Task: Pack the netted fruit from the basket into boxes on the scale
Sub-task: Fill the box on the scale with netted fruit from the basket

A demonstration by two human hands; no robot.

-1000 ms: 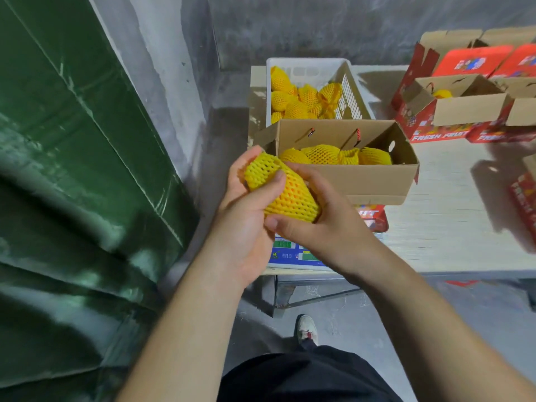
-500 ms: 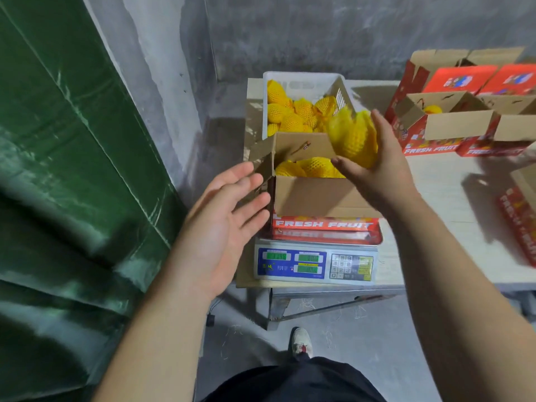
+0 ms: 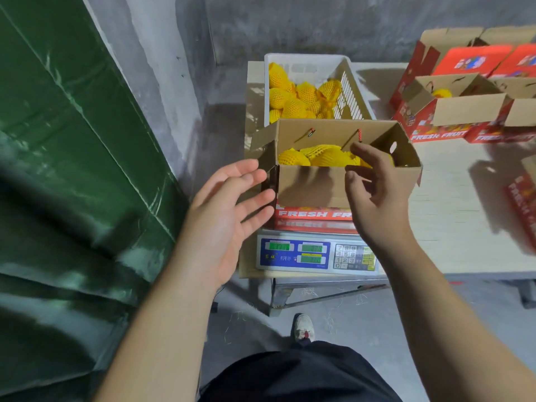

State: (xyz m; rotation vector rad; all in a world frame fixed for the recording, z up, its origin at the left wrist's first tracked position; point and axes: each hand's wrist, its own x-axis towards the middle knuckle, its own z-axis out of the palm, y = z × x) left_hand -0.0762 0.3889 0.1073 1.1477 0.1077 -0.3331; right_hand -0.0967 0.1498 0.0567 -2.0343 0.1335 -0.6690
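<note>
Hands empty at the open box on the scale

Cardboard, brown inside and red-printed outside, makes up the open box that I take as my landmark; it sits on the white and blue digital scale. Inside it I see yellow foam-netted fruit lying in a layer. Behind the box stands the white slatted plastic basket with more netted fruit. My left hand hovers just left of the box, palm up, fingers straight, holding nothing. My right hand is in front of the box's near wall, fingers loosely curled, holding nothing. Right of the box, well apart, stand more red cartons on the pale table.
</note>
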